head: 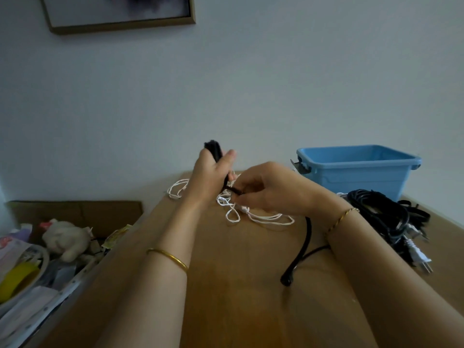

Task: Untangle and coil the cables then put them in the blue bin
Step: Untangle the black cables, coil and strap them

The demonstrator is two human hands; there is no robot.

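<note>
My left hand [209,174] grips a bundle of coiled black cable [214,149], held upright above the wooden table [226,285]. My right hand [266,189] pinches the same cable just below the bundle; its loose end [303,247] trails down across the table to a black plug [286,279]. A tangled white cable [233,209] lies on the table under both hands. The blue bin [356,169] stands at the back right, its inside mostly hidden. A heap of black cables [381,214] with a white plug [419,257] lies in front of the bin.
Left of the table, a cardboard box [75,212] and a container hold a plush toy [66,239], yellow tape [17,280] and papers. A framed picture [120,13] hangs on the wall. The table's left edge runs diagonally beside my left forearm.
</note>
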